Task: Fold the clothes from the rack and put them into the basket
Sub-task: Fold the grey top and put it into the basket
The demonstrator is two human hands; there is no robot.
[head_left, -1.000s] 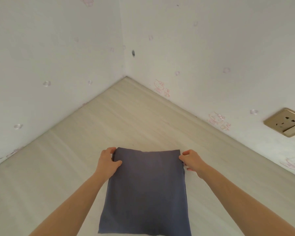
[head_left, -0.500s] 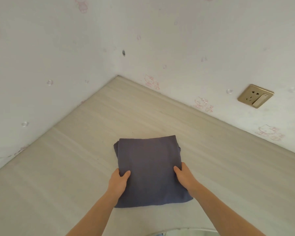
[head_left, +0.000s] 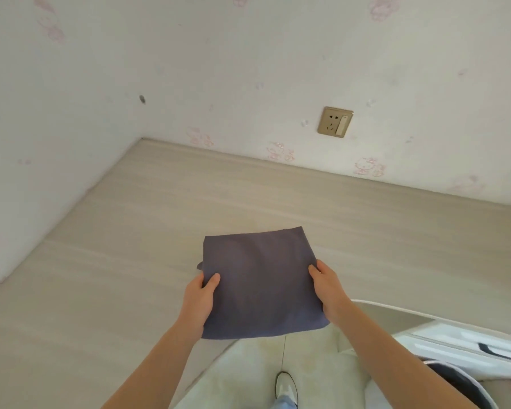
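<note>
- A person holds a folded dark blue-grey cloth (head_left: 260,281) out in front, one hand on each side.
- The left hand (head_left: 198,299) grips the cloth's left edge. Its thumb lies on top of the cloth and its fingers curl under, out of sight.
- The right hand (head_left: 326,287) grips the right edge the same way, thumb on top and fingers tucked below.
- The cloth is a neat, almost square shape. It looks flat and smooth, and a small bit of fabric pokes out at its left edge.
- The cloth is held over the near part of a pale wooden tabletop (head_left: 130,261). I cannot tell if its far edge touches the wood or floats just above it.
- The tabletop fits into a corner. A white wall (head_left: 248,69) with faint pink cartoon cat prints runs along its far side and its left side.
- A gold wall socket (head_left: 334,121) with a white switch sits on the far wall, to the right of the cloth and well above the tabletop.
- Just below the cloth, on the near side, is a pale greenish floor (head_left: 257,367) with a shoe (head_left: 285,385) standing on it.
- At the near right there is a white basket rim (head_left: 460,379) with something dark inside. It is cut off by the edge of the view, so little of it shows.
- Both bare forearms reach up from the near edge toward the cloth.
</note>
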